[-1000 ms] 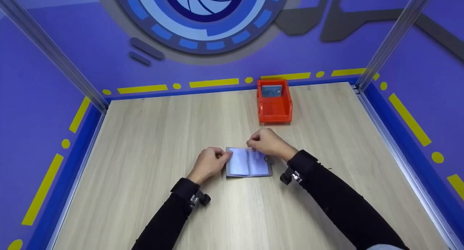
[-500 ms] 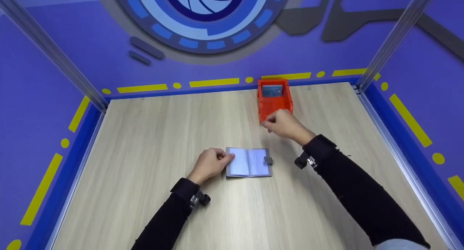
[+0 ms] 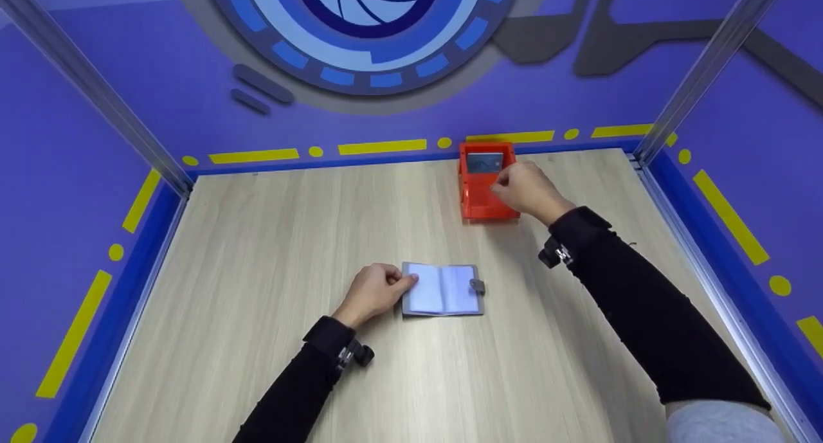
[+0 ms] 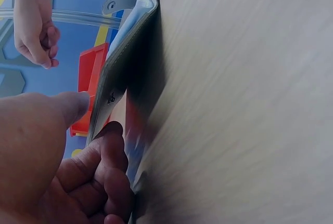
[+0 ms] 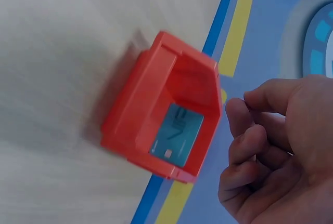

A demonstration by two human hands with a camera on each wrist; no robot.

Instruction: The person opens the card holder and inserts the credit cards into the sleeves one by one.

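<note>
In front of the red bin (image 3: 490, 212), left hand (image 3: 373, 292) pinches the opened booklet (image 3: 425, 292); at the bin, right hand (image 3: 528, 191), loosely curled, holds nothing, the card (image 3: 483, 163) still inside.

Looks forward and down over the table (image 3: 270, 256) from the head, well back. Looks down into the box (image 5: 138, 102) from the right wrist, nearer. Peers past the booklet (image 4: 117, 73), tipped sideways, from the left wrist, low and close. Shares the box across all three.
</note>
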